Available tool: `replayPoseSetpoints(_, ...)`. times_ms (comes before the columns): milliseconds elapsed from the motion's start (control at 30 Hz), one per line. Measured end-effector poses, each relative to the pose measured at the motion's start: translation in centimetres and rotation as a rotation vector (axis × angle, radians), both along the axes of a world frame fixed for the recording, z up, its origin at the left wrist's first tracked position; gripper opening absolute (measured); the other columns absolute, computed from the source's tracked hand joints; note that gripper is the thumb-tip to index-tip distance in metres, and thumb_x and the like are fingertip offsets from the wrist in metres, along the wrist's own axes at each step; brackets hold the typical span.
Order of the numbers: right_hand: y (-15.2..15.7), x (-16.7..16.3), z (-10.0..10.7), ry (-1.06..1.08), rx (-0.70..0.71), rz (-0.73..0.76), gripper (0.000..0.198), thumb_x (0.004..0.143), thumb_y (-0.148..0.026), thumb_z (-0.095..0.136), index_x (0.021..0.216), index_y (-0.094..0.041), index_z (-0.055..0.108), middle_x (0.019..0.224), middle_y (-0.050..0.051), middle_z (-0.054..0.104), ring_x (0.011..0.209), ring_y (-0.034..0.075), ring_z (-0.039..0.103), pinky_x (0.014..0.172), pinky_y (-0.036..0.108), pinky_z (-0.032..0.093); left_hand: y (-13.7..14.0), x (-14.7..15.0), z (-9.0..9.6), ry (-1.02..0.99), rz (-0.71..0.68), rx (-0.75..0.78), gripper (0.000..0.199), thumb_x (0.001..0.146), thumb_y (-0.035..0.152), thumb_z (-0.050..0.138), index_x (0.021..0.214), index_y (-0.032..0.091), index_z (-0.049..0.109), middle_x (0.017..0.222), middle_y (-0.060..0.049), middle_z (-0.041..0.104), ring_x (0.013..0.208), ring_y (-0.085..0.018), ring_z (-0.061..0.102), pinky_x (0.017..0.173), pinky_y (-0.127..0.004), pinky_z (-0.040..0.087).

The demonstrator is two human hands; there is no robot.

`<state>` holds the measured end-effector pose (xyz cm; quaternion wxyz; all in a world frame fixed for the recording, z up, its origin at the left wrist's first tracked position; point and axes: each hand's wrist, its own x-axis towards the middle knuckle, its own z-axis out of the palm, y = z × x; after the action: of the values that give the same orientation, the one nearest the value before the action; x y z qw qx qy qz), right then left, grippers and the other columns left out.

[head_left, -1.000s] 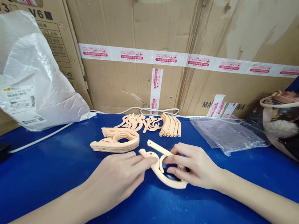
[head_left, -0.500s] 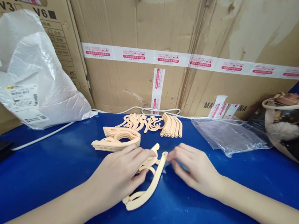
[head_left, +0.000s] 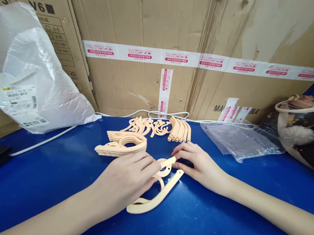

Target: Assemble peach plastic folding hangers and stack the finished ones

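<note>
A peach plastic folding hanger (head_left: 155, 198) lies on the blue table (head_left: 202, 231) in front of me. My left hand (head_left: 125, 181) presses down on its hook end, fingers closed over it. My right hand (head_left: 197, 165) pinches the tip of one arm of the hanger near its hinge. Just behind lies a stack of folded hangers (head_left: 122, 145). Farther back are loose hook pieces (head_left: 147, 126) and a row of curved arm pieces (head_left: 180, 130).
A white plastic bag (head_left: 26, 73) sits at the left, a clear plastic bag (head_left: 237, 139) at the right back. A dark bag with a fluffy charm (head_left: 306, 129) is at the far right. Cardboard boxes (head_left: 171, 27) wall the back; a white cable (head_left: 46, 141) runs along them.
The hanger has been turned and swung: its long arm now lies lower and points right-up. My right hand moved back toward the arm pieces; my left hand stayed on the hook end.
</note>
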<state>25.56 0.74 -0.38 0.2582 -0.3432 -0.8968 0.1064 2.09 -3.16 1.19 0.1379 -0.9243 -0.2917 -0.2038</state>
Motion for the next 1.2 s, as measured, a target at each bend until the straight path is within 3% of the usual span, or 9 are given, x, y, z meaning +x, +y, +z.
replayPoseSetpoints(333, 2.9, 1.8, 3.4, 0.624, -0.390, -0.260, 0.015, 0.091, -0.033, 0.045, 0.085, -0.021, 0.051, 0.081, 0.003, 0.065, 0.079, 0.017, 0.062, 0.074, 0.034, 0.048, 1.7, 0.4, -0.7, 0.077, 0.009, 0.026, 0.017, 0.095, 0.021, 0.045, 0.087, 0.016, 0.058, 0.081, -0.002, 0.063, 0.078, -0.018, 0.059, 0.065, -0.029, 0.045)
replayPoseSetpoints(467, 2.1, 2.0, 3.1, 0.707, -0.673, -0.308, 0.012, 0.089, -0.032, 0.047, 0.091, -0.020, 0.049, 0.080, 0.003, 0.065, 0.073, 0.015, 0.063, 0.069, 0.029, 0.050, 2.0, 0.8, -0.7, 0.124, 0.017, 0.035, 0.014, 0.093, 0.017, 0.047, 0.088, 0.014, 0.060, 0.083, -0.003, 0.065, 0.080, -0.019, 0.061, 0.065, -0.029, 0.046)
replayPoseSetpoints(567, 1.1, 2.1, 2.4, 0.749, -0.790, -0.287, 0.014, 0.090, -0.033, 0.044, 0.095, -0.020, 0.046, 0.070, -0.001, 0.059, 0.060, 0.013, 0.062, 0.060, 0.027, 0.050, 2.3, 1.0, -0.5, 0.137, 0.025, 0.024, 0.012, 0.091, 0.017, 0.051, 0.087, 0.014, 0.062, 0.081, -0.004, 0.066, 0.081, -0.020, 0.062, 0.067, -0.031, 0.048)
replayPoseSetpoints(667, 0.4, 2.1, 1.9, 0.697, -0.776, -0.272, 0.021, 0.089, -0.040, 0.045, 0.097, -0.020, 0.047, 0.059, -0.007, 0.047, 0.040, 0.007, 0.043, 0.040, 0.020, 0.035, 3.0, 1.5, -0.4, 0.137, 0.075, -0.031, 0.013, 0.090, 0.017, 0.052, 0.082, 0.014, 0.063, 0.080, -0.004, 0.067, 0.084, -0.020, 0.062, 0.069, -0.031, 0.049)
replayPoseSetpoints(767, 0.1, 2.3, 1.6, 0.531, -0.717, -0.206, 0.032, 0.088, -0.048, 0.046, 0.095, -0.018, 0.054, 0.054, -0.009, 0.035, 0.040, 0.006, 0.028, 0.037, 0.019, 0.021, 3.6, 1.9, -0.5, 0.133, 0.118, -0.056, 0.016, 0.090, 0.016, 0.052, 0.080, 0.014, 0.064, 0.082, -0.004, 0.068, 0.085, -0.020, 0.062, 0.067, -0.030, 0.049)
replayPoseSetpoints(900, 0.0, 2.6, 1.3, 0.274, -0.528, -0.176, 0.039, 0.087, -0.052, 0.049, 0.094, -0.016, 0.063, 0.060, -0.004, 0.046, 0.052, 0.010, 0.041, 0.047, 0.023, 0.032, 4.0, 2.1, -0.8, 0.148, 0.133, -0.014, 0.016, 0.090, 0.014, 0.051, 0.082, 0.012, 0.065, 0.083, -0.006, 0.069, 0.087, -0.022, 0.062, 0.067, -0.031, 0.050)
replayPoseSetpoints(1033, -0.4, 2.8, 1.3, 0.113, -0.389, -0.154, 0.038, 0.090, -0.050, 0.045, 0.096, -0.018, 0.065, 0.078, 0.002, 0.061, 0.071, 0.017, 0.055, 0.063, 0.028, 0.042, 3.0, 2.3, -0.3, 0.149, 0.134, -0.023, 0.017, 0.090, 0.013, 0.050, 0.096, 0.012, 0.065, 0.097, -0.009, 0.069, 0.095, -0.025, 0.061, 0.076, -0.037, 0.051)
replayPoseSetpoints(1133, -0.6, 2.8, 1.4, 0.067, -0.292, -0.127, 0.039, 0.095, -0.045, 0.036, 0.100, -0.018, 0.063, 0.086, 0.004, 0.064, 0.076, 0.017, 0.057, 0.072, 0.029, 0.043, 1.5, 2.4, 0.4, 0.050, 0.092, -0.166, 0.024, 0.095, 0.023, 0.043, 0.109, 0.015, 0.061, 0.109, -0.009, 0.065, 0.100, -0.024, 0.059, 0.084, -0.040, 0.050)
replayPoseSetpoints(1200, -0.6, 2.8, 1.5, 0.023, -0.250, -0.115, 0.038, 0.098, -0.042, 0.031, 0.096, -0.019, 0.061, 0.076, 0.001, 0.061, 0.068, 0.014, 0.055, 0.068, 0.027, 0.041, 0.6, 2.4, 0.6, 0.010, 0.011, -0.302, 0.030, 0.093, 0.036, 0.046, 0.116, 0.018, 0.057, 0.122, -0.010, 0.058, 0.114, -0.024, 0.053, 0.093, -0.041, 0.046)
